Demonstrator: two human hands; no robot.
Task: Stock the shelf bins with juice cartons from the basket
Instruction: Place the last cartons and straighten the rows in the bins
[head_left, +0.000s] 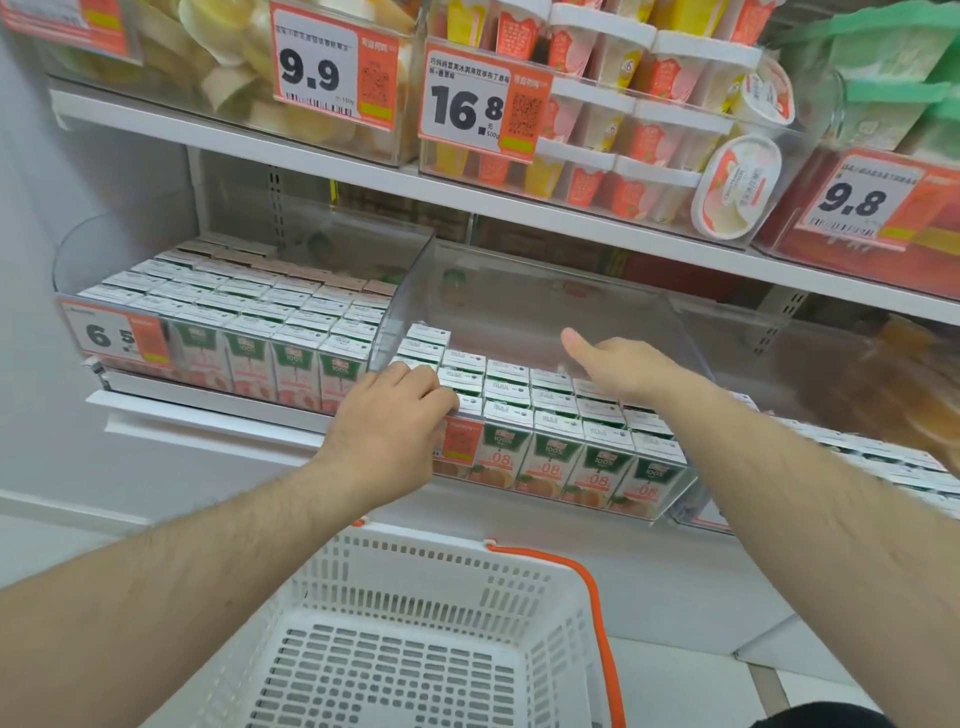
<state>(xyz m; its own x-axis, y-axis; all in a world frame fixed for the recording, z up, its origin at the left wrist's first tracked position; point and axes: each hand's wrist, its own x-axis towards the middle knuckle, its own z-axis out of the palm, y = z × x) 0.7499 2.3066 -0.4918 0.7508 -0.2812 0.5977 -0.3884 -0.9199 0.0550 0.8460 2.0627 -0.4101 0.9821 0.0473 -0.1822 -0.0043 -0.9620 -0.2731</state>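
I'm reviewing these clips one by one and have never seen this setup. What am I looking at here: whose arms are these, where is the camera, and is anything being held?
There is no machine: a person wears one wide-angle camera on the head, looking forward and down, so both bare arms reach in from the bottom. The left hand rests with curled fingers on the front edge of the middle clear bin, touching the juice cartons packed in its front rows. The right hand reaches in over the cartons; its fingers are hidden, so whether it holds anything is unclear. A fuller bin sits to the left. Below, the white basket with an orange handle shows no cartons in its visible part.
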